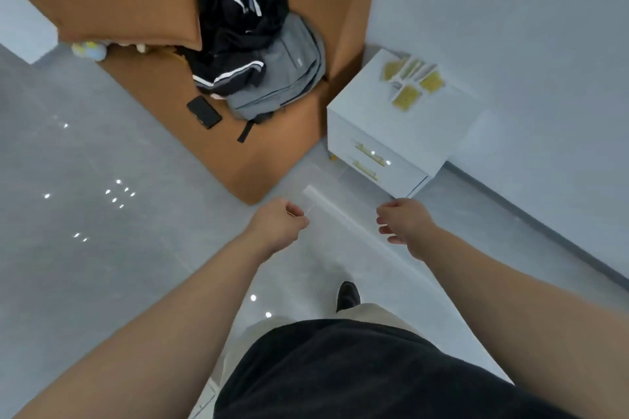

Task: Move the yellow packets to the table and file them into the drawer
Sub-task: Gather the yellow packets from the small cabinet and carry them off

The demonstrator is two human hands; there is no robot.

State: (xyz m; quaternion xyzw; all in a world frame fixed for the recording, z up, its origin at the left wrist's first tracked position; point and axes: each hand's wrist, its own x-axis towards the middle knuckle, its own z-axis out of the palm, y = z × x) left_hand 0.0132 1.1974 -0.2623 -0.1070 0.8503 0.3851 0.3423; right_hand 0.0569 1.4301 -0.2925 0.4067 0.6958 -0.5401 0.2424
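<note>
The left hand (279,225) reaches forward with fingers curled in; whether it pinches anything I cannot tell through the blur. The right hand (404,224) hangs beside it, fingers loosely bent and empty. Both hover over the grey floor (102,248), near the white table (360,92). The yellow packets (406,97) lie scattered on its top, and its 2 drawers (371,160) are closed. A grey backpack (289,78) sits on the brown sofa (136,3).
</note>
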